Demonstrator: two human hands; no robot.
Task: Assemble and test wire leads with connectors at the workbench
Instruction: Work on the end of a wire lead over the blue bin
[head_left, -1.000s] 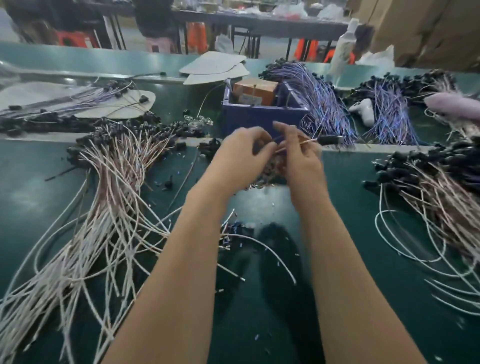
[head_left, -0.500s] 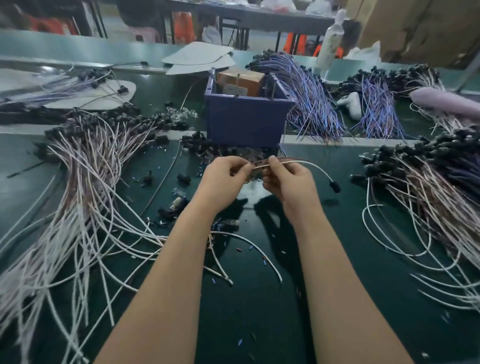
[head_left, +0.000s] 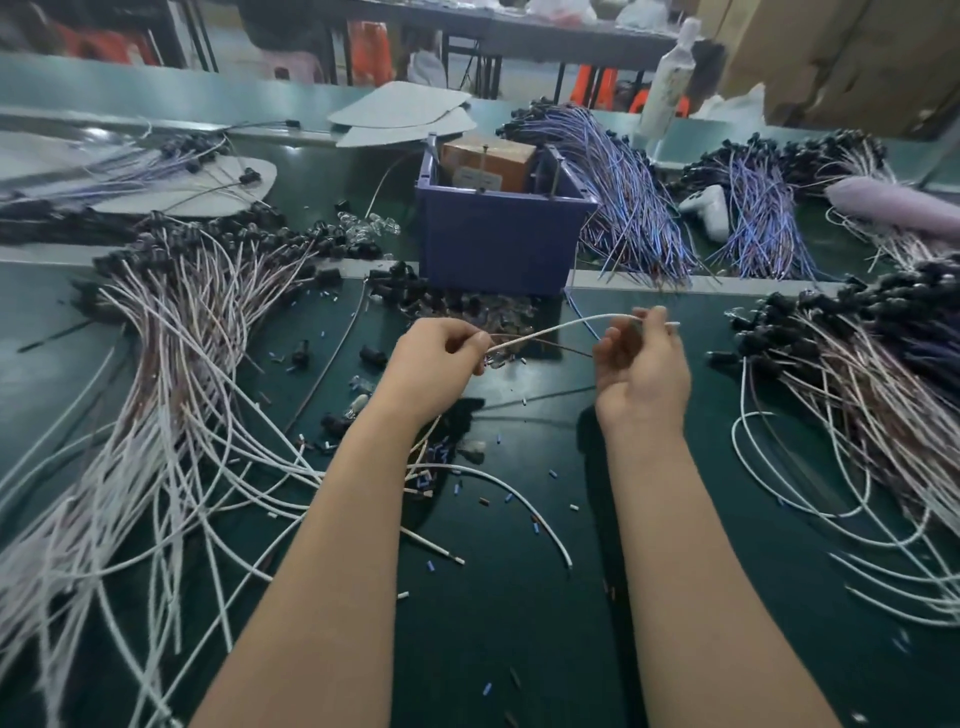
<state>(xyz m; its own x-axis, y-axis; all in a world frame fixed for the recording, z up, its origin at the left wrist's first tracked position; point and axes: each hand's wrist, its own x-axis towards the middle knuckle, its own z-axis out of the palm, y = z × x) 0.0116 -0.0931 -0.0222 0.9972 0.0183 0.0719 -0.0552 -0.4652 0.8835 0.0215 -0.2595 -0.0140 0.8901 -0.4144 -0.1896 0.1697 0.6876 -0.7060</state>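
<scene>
Green workbench (head_left: 524, 639): loose white wires (head_left: 244, 467) and small cut bits lie near the forearms. Left hand (head_left: 436, 366) pinches one end of a white wire lead (head_left: 566, 323). Right hand (head_left: 641, 366), fingers curled, appears to pinch the other end (blurred). Lead spans between the hands, above the bench. Beyond: blue bin (head_left: 498, 244), with a connector-tipped lead bundle (head_left: 171, 332) at left.
</scene>
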